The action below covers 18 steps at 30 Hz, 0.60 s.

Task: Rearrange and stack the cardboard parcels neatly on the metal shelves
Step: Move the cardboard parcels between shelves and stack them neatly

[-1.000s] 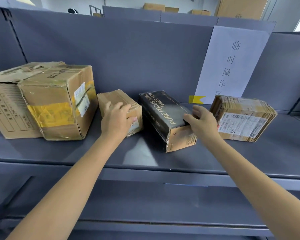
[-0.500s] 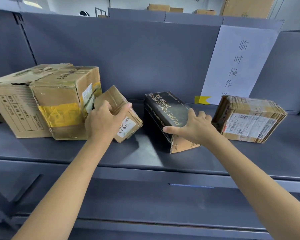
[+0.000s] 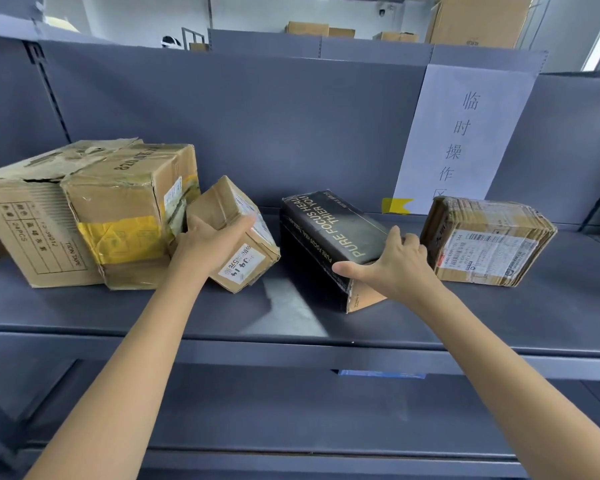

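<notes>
Bare shelf (image 3: 291, 306) lies open between my small tilted box (image 3: 234, 233) and the black box (image 3: 329, 244). My right fingers (image 3: 409, 242) sit in the narrow gap before the taped parcel (image 3: 489, 240). The big cartons (image 3: 84, 216) block the left.

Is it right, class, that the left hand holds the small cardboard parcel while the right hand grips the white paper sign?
Not quite. The head view shows the right hand on the black box, not the white paper sign. The left hand does hold the small cardboard parcel.

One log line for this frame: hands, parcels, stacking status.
left hand: grips small parcel, tilted | right hand: holds black box at near end | shelf | nothing stacked yet
</notes>
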Motion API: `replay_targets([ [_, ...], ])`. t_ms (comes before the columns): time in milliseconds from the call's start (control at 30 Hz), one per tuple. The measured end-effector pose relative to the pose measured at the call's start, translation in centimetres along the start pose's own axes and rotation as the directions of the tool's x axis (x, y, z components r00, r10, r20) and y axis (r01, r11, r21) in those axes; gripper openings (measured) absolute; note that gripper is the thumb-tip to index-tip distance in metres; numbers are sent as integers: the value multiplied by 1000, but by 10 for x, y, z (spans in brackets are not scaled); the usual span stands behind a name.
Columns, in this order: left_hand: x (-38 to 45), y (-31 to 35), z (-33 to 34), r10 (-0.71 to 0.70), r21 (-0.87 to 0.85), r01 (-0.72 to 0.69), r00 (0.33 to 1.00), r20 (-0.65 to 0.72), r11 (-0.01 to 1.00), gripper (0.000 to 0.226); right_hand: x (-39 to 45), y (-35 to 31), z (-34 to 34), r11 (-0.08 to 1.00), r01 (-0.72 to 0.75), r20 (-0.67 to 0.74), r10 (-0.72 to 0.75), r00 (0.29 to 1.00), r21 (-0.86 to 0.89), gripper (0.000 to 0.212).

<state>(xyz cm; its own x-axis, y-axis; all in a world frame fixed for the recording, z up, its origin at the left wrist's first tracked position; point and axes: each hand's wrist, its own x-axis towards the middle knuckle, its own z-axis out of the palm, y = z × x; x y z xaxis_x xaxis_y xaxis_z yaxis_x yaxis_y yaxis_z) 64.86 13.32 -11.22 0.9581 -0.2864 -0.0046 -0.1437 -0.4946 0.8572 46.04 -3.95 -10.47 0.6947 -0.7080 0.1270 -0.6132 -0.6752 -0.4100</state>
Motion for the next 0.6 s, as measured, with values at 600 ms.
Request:
replay_targets([
  [600,-45,2,16,399,-626,-155,876,271,764,73,-45,45,-12,707,147,-431,241,870,692,68],
])
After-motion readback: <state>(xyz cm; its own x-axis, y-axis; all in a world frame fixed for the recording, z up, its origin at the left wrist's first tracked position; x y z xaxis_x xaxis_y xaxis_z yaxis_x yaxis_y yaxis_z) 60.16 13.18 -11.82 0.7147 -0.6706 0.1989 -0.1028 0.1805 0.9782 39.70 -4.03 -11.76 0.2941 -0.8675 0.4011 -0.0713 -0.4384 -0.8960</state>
